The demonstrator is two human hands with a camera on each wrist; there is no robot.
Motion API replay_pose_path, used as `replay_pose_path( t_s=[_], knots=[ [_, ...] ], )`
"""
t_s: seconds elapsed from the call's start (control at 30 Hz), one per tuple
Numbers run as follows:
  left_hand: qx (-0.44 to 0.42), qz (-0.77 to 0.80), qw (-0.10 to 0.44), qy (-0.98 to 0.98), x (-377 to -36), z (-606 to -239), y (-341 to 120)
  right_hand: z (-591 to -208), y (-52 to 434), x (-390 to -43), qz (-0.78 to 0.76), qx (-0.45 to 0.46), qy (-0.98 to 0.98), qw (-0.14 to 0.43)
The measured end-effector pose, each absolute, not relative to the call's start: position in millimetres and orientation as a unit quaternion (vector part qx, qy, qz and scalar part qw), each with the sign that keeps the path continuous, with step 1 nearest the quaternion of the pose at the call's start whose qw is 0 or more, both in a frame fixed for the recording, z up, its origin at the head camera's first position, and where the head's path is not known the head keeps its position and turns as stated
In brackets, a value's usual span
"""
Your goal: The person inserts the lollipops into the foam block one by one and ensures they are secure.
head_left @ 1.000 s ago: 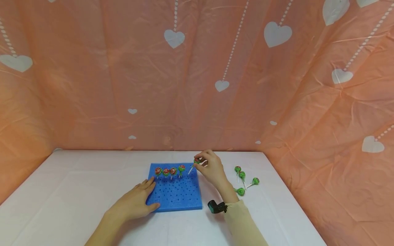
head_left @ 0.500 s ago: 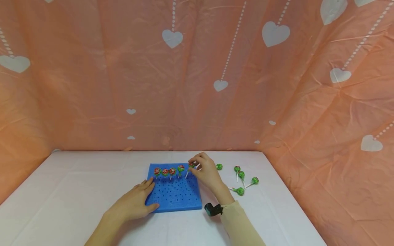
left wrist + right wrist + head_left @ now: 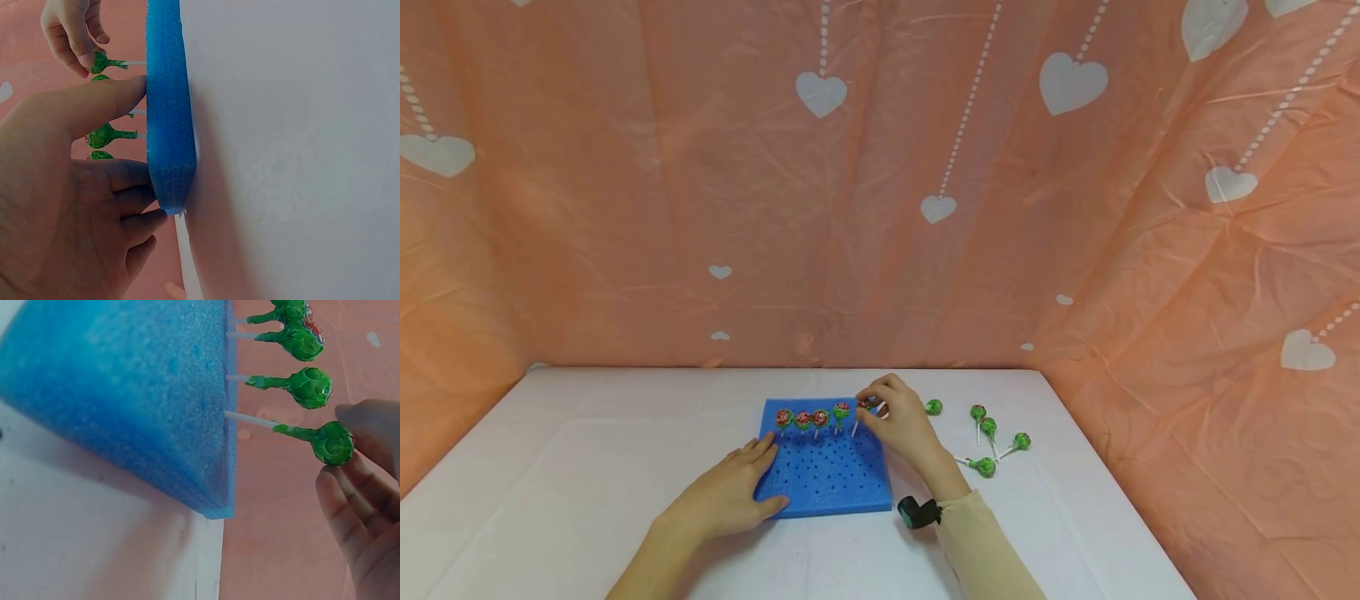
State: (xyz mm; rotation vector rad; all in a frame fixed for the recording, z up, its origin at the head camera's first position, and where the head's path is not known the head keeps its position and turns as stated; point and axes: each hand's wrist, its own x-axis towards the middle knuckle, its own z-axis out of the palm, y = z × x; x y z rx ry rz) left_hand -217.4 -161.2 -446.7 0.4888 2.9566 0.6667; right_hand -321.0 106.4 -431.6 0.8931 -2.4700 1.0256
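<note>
Presently rests the left grip [image 3: 737,490], thumb spread from fingers, against the left edge of the blue foam block [image 3: 835,479], with four lollipops [image 3: 821,418] upright in its holes. Pinches a fifth lollipop [image 3: 333,445] by the head in the right grip [image 3: 901,419], right of that row, stick pointing down to the foam, long axis slightly tilted.

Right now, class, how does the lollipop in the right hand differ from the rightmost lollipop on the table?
Pose: the held lollipop is nearly upright, its stick down at the blue foam block; the rightmost lollipop lies on the white table.
Contact: the right hand pinches the held lollipop's head; neither hand touches the rightmost lollipop.
Shared: both have green wrapping and a white stick.
</note>
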Motion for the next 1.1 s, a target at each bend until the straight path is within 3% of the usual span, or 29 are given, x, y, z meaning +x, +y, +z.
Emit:
replay_pose_path(
  t_s=[1.1],
  knots=[
    [0.163,0.221,0.037,0.961,-217.5,-445.6,-161.2,-433.9,106.0,-322.3,0.342,0.322,-0.872,0.139]
  ],
)
